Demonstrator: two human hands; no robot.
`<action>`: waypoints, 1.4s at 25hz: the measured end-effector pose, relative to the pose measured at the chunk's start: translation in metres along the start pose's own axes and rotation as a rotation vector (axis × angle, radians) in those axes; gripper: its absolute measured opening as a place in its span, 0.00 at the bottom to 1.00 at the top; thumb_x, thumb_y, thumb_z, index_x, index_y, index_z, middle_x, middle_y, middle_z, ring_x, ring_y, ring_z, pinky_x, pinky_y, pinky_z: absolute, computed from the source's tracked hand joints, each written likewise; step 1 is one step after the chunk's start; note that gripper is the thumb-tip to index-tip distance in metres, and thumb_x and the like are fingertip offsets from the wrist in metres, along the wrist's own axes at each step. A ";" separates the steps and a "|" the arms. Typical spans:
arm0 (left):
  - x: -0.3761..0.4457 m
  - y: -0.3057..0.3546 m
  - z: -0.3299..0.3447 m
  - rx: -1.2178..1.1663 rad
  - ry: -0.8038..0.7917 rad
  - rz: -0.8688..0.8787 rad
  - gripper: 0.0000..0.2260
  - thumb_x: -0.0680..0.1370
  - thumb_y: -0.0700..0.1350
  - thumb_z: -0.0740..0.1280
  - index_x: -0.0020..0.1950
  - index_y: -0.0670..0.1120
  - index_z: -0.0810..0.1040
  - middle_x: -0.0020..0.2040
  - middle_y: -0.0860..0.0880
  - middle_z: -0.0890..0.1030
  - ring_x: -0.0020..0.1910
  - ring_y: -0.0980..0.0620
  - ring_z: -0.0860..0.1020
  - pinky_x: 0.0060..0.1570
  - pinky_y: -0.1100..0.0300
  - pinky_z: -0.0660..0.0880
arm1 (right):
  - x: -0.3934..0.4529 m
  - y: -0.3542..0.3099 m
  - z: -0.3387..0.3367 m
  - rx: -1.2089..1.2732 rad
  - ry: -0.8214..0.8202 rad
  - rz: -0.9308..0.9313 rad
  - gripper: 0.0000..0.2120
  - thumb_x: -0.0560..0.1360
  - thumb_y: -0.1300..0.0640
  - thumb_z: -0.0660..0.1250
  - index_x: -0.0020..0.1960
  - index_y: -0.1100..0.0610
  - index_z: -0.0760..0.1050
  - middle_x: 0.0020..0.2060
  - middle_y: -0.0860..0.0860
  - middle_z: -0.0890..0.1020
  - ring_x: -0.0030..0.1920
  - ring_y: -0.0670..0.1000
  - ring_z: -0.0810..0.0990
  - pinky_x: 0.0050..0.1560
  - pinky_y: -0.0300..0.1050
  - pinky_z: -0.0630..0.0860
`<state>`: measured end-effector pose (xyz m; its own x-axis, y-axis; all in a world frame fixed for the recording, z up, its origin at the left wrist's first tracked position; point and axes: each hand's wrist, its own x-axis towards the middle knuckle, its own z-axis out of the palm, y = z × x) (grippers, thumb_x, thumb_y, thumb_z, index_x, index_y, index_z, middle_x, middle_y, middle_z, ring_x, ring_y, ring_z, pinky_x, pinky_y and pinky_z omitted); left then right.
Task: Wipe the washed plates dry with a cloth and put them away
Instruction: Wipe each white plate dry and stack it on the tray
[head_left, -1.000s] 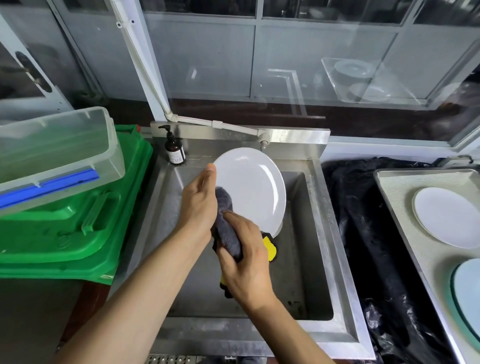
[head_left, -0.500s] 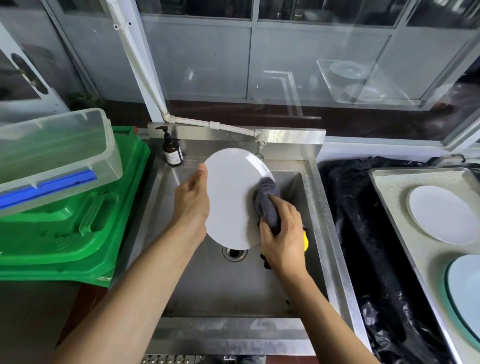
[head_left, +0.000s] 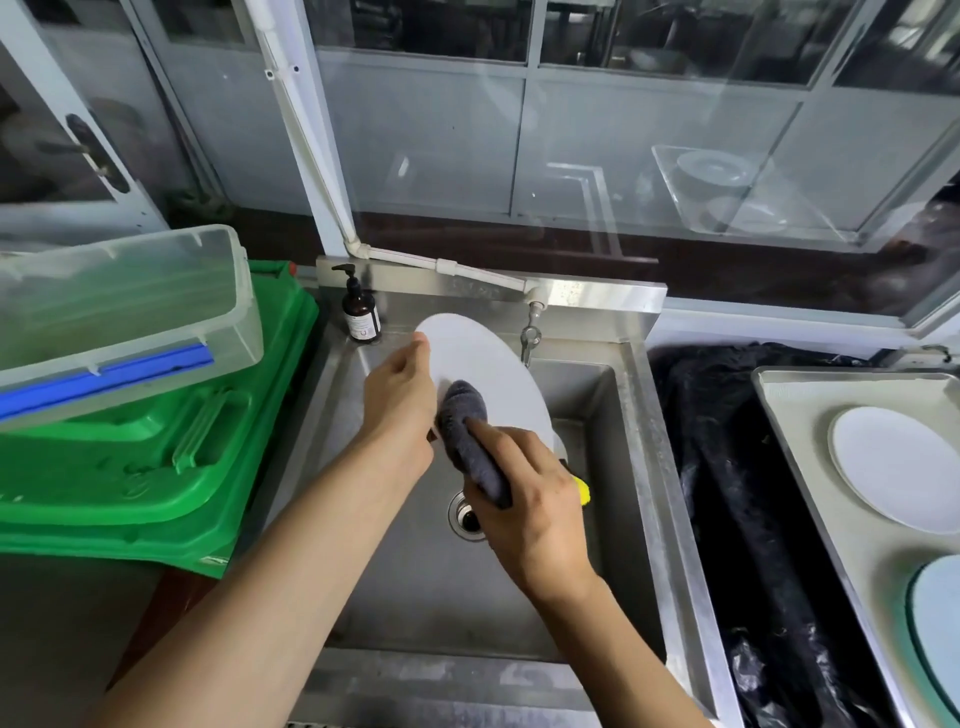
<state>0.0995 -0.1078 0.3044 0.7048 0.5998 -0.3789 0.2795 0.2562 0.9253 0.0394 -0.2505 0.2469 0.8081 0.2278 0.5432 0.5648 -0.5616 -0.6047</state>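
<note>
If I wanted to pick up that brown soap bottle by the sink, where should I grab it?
Grab the soap bottle round its wide brown body, probably from the front, the side nearest you. It stands upright in the back left corner of the sink, with a steel wall behind it and a green bin to its left, so the front is open. The thin pump on top looks too small for a steady hold.

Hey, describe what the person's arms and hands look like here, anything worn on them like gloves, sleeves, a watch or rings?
Both forearms are bare as far as the frame shows, with no sleeves in view. The left hand and the right hand wear no gloves. No watch or bracelet shows at either wrist, and no rings show on the visible fingers. No markings are visible on either arm.
</note>
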 end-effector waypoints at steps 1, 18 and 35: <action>0.002 0.001 0.000 -0.009 -0.041 -0.032 0.12 0.79 0.57 0.67 0.40 0.54 0.81 0.46 0.51 0.83 0.47 0.46 0.83 0.47 0.46 0.83 | 0.002 -0.001 -0.002 0.104 0.001 0.083 0.24 0.70 0.62 0.76 0.65 0.50 0.80 0.53 0.45 0.83 0.49 0.47 0.82 0.50 0.34 0.77; 0.039 -0.066 -0.024 -0.276 -0.297 -0.364 0.09 0.78 0.53 0.70 0.50 0.49 0.84 0.45 0.49 0.87 0.41 0.51 0.86 0.36 0.56 0.80 | 0.007 0.054 -0.032 1.254 0.179 1.070 0.16 0.73 0.53 0.76 0.60 0.46 0.84 0.63 0.57 0.83 0.62 0.56 0.82 0.66 0.57 0.77; 0.011 -0.034 -0.020 -0.093 -0.562 -0.070 0.20 0.78 0.54 0.67 0.66 0.45 0.80 0.63 0.47 0.83 0.65 0.46 0.79 0.70 0.45 0.70 | 0.046 0.061 -0.029 0.294 0.221 0.731 0.09 0.82 0.55 0.63 0.60 0.48 0.77 0.52 0.45 0.82 0.53 0.45 0.79 0.53 0.36 0.73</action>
<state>0.0848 -0.0946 0.2688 0.9320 0.0904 -0.3510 0.2977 0.3616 0.8835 0.1062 -0.2977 0.2520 0.9549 -0.2945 0.0367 -0.0460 -0.2688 -0.9621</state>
